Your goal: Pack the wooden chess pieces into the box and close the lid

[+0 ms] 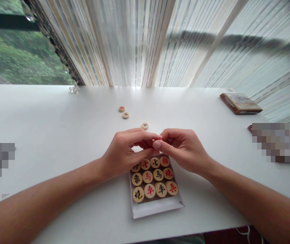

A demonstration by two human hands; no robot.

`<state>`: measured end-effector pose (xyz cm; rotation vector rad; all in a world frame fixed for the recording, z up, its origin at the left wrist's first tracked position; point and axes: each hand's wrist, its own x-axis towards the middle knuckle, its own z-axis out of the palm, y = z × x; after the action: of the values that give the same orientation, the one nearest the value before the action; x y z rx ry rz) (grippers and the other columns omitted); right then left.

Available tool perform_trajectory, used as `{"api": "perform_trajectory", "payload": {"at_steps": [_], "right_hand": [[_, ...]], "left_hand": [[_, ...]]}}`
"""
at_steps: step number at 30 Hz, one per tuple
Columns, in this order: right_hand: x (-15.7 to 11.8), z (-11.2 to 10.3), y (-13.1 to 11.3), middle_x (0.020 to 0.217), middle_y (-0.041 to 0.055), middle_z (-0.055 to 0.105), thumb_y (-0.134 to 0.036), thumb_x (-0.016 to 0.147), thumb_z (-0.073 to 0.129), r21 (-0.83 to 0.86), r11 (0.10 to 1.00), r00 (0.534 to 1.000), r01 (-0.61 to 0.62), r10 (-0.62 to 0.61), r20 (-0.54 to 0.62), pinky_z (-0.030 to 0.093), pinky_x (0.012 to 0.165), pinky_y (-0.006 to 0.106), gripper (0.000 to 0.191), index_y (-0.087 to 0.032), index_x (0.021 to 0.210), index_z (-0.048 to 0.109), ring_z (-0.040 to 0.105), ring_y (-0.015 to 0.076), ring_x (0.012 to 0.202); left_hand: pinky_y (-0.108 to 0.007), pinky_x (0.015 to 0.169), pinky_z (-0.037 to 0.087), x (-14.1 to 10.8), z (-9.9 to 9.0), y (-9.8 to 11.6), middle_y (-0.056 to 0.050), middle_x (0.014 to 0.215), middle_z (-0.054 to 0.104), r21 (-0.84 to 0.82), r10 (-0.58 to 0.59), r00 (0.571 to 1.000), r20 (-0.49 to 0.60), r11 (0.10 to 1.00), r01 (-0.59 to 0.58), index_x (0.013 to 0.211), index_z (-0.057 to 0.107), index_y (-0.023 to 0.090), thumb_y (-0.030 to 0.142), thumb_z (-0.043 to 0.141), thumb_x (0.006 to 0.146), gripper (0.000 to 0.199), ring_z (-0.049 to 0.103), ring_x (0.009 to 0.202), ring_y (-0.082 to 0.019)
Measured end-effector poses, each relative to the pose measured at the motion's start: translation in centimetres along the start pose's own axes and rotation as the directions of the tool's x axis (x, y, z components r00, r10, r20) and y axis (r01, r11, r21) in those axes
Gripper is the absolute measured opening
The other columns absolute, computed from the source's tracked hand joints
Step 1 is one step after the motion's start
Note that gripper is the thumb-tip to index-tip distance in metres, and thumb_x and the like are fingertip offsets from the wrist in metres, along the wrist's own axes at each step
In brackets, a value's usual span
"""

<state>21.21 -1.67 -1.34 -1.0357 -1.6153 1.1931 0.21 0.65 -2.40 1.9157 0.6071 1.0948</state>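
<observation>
We are finding broad room for a hand to pass over the white tabletop [45,125] left of the three loose pieces [126,115], and again between them and the brown box [245,104]. Our left hand [124,145] and right hand [187,149] are meeting above the far end of the white tray [157,210], blocking that side; its near end is lying open between our forearms [58,196]. The striped curtain [134,44] is bounding the back.

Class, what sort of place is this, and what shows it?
Probably a room in a home, though I can't be certain: a striped curtain hangs behind a white table, on which an open box holds round game pieces.
</observation>
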Motion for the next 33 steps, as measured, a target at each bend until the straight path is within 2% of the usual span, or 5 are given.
{"api": "perform_trajectory", "payload": {"at_steps": [7, 11, 16, 21, 33], "right_hand": [[0.24, -0.34, -0.43, 0.060, -0.0016, 0.059, -0.056, 0.095, 0.077, 0.069, 0.998, 0.999, -0.005, 0.002, 0.045, 0.040, 0.054, 0.027, 0.043, -0.018, 0.077, 0.073, 0.051, 0.0124, 0.057], [0.28, -0.41, -0.38, 0.064, -0.0009, 0.062, -0.054, 0.092, 0.080, 0.184, 0.982, 0.997, -0.051, 0.039, 0.071, 0.042, 0.056, 0.028, 0.038, -0.018, 0.081, 0.074, 0.052, 0.0125, 0.058], [0.26, 0.01, -0.42, 0.072, 0.0004, 0.067, -0.050, 0.084, 0.090, 0.239, 0.967, 0.994, -0.091, 0.073, 0.083, 0.045, 0.057, 0.025, 0.036, -0.017, 0.084, 0.074, 0.055, 0.0112, 0.062], [0.10, 0.08, 0.04, 0.072, -0.0005, 0.066, -0.047, 0.074, 0.098, 0.187, 0.973, 0.990, -0.136, 0.127, 0.061, 0.046, 0.059, 0.026, 0.040, -0.018, 0.078, 0.071, 0.056, 0.0129, 0.065], [0.17, -0.03, -0.74, 0.068, -0.0005, 0.065, -0.045, 0.089, 0.087, 0.209, 0.976, 0.996, -0.065, 0.050, 0.076, 0.041, 0.055, 0.021, 0.036, -0.013, 0.081, 0.075, 0.052, 0.0088, 0.061]], "left_hand": [[-0.026, 0.080, 0.069, 0.07, 0.11, 0.11, -0.009, 0.098, 0.081, -0.145, -0.107, 0.994, -0.026, 0.984, 0.102, 0.114, 0.083, 0.015, 0.019, 0.086, 0.088, 0.026, 0.080, 0.086, -0.019], [-0.026, 0.081, 0.069, 0.17, 0.19, -0.03, -0.009, 0.101, 0.083, -0.224, -0.137, 0.989, -0.049, 0.967, 0.123, 0.116, 0.082, 0.016, 0.019, 0.089, 0.086, 0.031, 0.081, 0.088, -0.018], [-0.024, 0.081, 0.068, 0.15, 0.16, 0.02, -0.009, 0.102, 0.082, -0.183, -0.125, 0.990, -0.067, 0.977, 0.111, 0.113, 0.083, 0.015, 0.018, 0.087, 0.087, 0.027, 0.079, 0.088, -0.017], [-0.023, 0.076, 0.067, -0.05, 0.16, 0.04, -0.009, 0.097, 0.079, -0.108, -0.067, 0.997, -0.042, 0.992, 0.062, 0.112, 0.084, 0.016, 0.018, 0.085, 0.089, 0.023, 0.076, 0.083, -0.016], [-0.022, 0.078, 0.067, 0.03, 0.25, 0.01, -0.007, 0.099, 0.078, -0.163, -0.030, 0.999, -0.030, 0.986, 0.025, 0.114, 0.083, 0.018, 0.012, 0.083, 0.090, 0.025, 0.078, 0.085, -0.015]]}}
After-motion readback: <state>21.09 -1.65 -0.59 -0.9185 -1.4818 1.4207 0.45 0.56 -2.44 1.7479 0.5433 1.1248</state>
